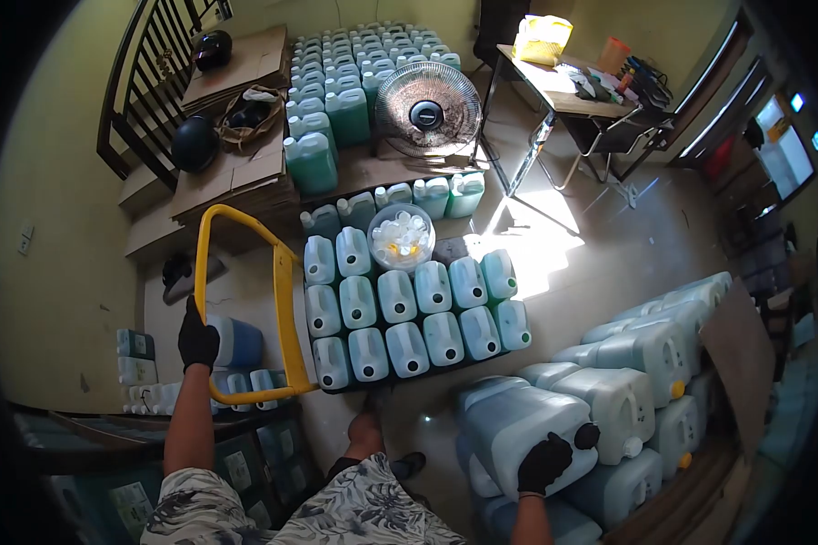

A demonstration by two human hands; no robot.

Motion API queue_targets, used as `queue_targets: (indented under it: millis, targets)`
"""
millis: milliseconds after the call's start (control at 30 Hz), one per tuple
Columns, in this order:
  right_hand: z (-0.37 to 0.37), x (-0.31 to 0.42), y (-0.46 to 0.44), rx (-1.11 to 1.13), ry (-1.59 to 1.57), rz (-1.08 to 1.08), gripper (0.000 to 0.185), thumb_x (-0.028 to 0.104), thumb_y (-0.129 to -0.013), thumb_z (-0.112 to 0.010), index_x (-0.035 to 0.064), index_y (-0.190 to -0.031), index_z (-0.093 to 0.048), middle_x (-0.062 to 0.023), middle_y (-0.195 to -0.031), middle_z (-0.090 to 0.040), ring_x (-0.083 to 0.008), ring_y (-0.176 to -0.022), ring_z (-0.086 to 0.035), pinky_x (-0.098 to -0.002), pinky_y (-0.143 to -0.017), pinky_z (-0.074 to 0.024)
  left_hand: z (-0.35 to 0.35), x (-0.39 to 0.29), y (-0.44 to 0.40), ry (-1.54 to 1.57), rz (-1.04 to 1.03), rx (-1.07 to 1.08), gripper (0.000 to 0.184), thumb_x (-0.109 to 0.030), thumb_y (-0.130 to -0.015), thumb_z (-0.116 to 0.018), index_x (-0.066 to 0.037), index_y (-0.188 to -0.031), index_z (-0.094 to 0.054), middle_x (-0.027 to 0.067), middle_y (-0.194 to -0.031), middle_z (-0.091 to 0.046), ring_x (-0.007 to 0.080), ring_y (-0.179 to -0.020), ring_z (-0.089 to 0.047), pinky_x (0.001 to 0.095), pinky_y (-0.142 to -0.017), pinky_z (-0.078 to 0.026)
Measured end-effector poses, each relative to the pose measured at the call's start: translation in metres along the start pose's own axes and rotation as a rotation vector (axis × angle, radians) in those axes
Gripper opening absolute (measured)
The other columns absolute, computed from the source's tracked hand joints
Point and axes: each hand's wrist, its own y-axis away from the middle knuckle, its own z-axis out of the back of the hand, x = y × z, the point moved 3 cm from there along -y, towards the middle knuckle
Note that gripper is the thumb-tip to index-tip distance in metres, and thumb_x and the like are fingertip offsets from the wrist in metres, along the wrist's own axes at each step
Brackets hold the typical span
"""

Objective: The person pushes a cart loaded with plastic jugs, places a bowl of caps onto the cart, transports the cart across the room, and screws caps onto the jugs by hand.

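Note:
My left hand (197,340), in a black glove, is closed round the yellow handle (286,309) of a cart at the left. Rows of pale green jugs (396,296) with open dark necks stand on the cart. Among them, at the back, a round tub (401,238) holds whitish caps and a few yellow ones. My right hand (545,464), also gloved in black, rests on a large translucent jerrycan (523,427) with a black cap, at the lower right. Its fingers are bent over the can's top; whether they grip its handle cannot be made out.
More jerrycans (613,404) are stacked at the right. Behind the cart stand a fan (426,113) and many filled green jugs (347,116). Cardboard stacks (236,177) and a black helmet (194,143) lie at the left. A desk (563,89) stands at the back right.

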Motion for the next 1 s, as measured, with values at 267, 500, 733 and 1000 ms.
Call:
queue_targets:
  millis: [267, 500, 733, 1000]
  targets:
    - [0.031, 0.035, -0.026, 0.062, 0.012, 0.193, 0.027, 0.012, -0.084, -0.072, 0.0051, -0.108, -0.063, -0.0132, -0.107, -0.062, -0.0332, -0.106, -0.058, -0.0459, -0.097, -0.0442, -0.109, -0.119, 0.002, 0.624, -0.228, -0.063, 0.045, -0.017, -0.089, -0.074, -0.005, -0.129, -0.06, 0.0115, -0.106, -0.068, 0.0255, -0.093, -0.068, 0.0357, -0.083, -0.055]
    - [0.067, 0.055, -0.038, 0.103, 0.249, 0.054, 0.029, 0.031, -0.097, -0.067, 0.0029, -0.105, -0.072, -0.0188, -0.104, -0.069, -0.0376, -0.102, -0.062, -0.0509, -0.096, -0.0454, -0.422, -0.301, -0.12, 0.945, 0.483, 0.764, 0.048, -0.042, -0.093, -0.07, -0.005, -0.122, -0.064, 0.0102, -0.098, -0.07, 0.0241, -0.079, -0.068, 0.0326, -0.067, -0.057]
    - [0.086, 0.049, 0.021, 0.231, 0.335, -0.268, 0.03, 0.03, -0.098, -0.066, 0.0007, -0.105, -0.071, -0.0192, -0.102, -0.068, -0.0395, -0.099, -0.062, -0.0518, -0.091, -0.0477, -0.633, -0.32, -0.138, 0.881, 0.485, 0.916, 0.05, -0.044, -0.09, -0.07, -0.009, -0.125, -0.066, 0.0163, -0.114, -0.071, 0.0289, -0.097, -0.071, 0.0367, -0.084, -0.058]
    - [0.037, 0.071, -0.003, 0.221, 0.268, -0.233, 0.03, 0.029, -0.099, -0.065, 0.0008, -0.106, -0.07, -0.0179, -0.103, -0.068, -0.0379, -0.102, -0.061, -0.0506, -0.092, -0.048, -0.646, -0.313, -0.148, 0.406, -0.253, 0.977, 0.043, -0.032, -0.091, -0.069, -0.007, -0.126, -0.063, 0.02, -0.119, -0.068, 0.0371, -0.099, -0.07, 0.0451, -0.083, -0.059]
